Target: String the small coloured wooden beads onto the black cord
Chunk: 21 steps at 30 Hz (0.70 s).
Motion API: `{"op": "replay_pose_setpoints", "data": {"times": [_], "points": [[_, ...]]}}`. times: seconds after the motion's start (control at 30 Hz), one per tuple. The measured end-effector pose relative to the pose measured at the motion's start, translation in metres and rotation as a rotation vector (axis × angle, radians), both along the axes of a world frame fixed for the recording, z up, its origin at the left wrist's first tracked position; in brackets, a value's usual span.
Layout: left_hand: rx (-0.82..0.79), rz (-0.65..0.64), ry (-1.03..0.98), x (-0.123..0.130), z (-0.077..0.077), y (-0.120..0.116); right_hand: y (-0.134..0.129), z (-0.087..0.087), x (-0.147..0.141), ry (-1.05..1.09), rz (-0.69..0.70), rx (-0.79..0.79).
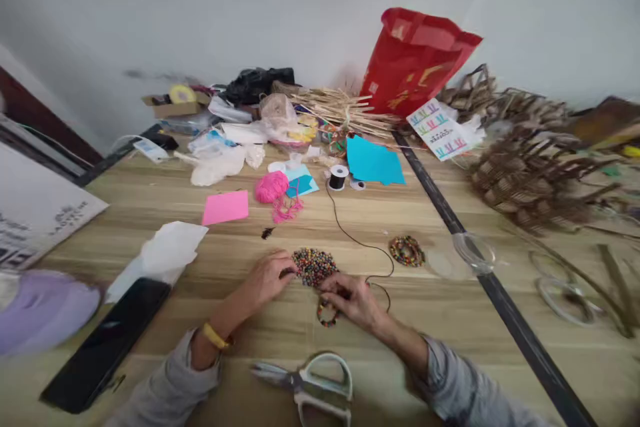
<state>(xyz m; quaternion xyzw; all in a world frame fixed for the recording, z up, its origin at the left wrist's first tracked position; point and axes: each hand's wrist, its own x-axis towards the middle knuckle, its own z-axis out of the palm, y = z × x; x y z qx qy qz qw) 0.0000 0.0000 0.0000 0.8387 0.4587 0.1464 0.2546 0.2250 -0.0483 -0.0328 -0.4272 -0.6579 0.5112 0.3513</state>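
Note:
A pile of small multicoloured beads (pixel 314 265) lies on the table between my hands. My left hand (pixel 267 277) is at the pile's left edge, fingers bent and tips together; any bead between them is too small to make out. On the pile's right, my right hand (pixel 355 300) pinches a short string of beads (pixel 327 321), which curves below the fingertips. A thin black cord (pixel 357 241) runs from its spool (pixel 338 177) to beside my right hand. A coiled bead strand (pixel 407 251) rests farther right. Scissors (pixel 305 383) with pale handles lie between my forearms.
A black phone (pixel 107 343) and white paper (pixel 167 250) lie left. Pink yarn (pixel 271 187), a pink card (pixel 225 207) and blue paper (pixel 375 160) lie beyond the beads. A red bag (pixel 415 63) stands behind; woven baskets (pixel 525 180) crowd the right. Clear rings (pixel 474 253) lie nearer.

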Motion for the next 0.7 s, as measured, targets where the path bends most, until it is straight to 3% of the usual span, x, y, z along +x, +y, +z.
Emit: {"op": "replay_pose_setpoints", "data": {"times": [0.43, 0.7], "points": [[0.152, -0.026, 0.003, 0.006, -0.009, -0.004, 0.0, 0.001, -0.001, 0.052, 0.031, -0.023], [0.195, -0.019, -0.031, 0.008, -0.011, -0.005, 0.0, 0.001, 0.0, 0.019, 0.029, 0.044]]}}
